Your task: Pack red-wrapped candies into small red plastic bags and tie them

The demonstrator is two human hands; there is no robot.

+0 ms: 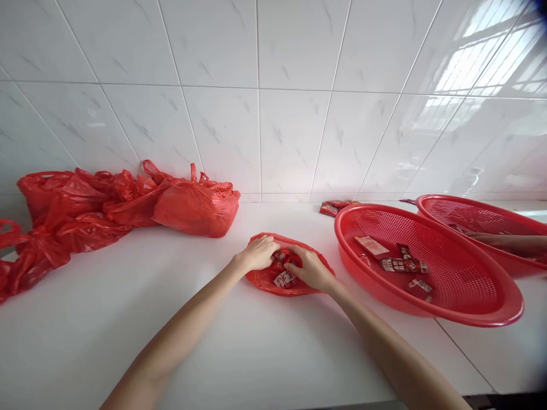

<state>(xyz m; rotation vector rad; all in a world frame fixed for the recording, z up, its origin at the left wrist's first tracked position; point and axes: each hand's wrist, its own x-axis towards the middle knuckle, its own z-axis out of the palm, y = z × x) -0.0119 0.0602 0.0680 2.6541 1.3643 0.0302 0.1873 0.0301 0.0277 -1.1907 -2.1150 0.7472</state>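
A red plastic bag [261, 280] lies with its mouth wide on the white counter, and several small red packets [285, 278] with white print show inside it. Over the bag's left side is my left hand [260, 253], fingers curled down into the opening; whatever they hold is hidden. From the right, my right hand [313, 268] reaches into the same bag. Its thumb and forefinger are apart beside the packets, with nothing visible gripped between them. Right of the bag stands a large red plastic basket [464, 285] with several snack packets [401, 265] at its bottom.
Several filled red bags [194, 206] line the counter at the left, along the tiled wall [222, 136]. Red packets [331, 208] lie behind the basket. Another person's hand and arm [508, 242] rest in a second red basket [461, 204] at far right.
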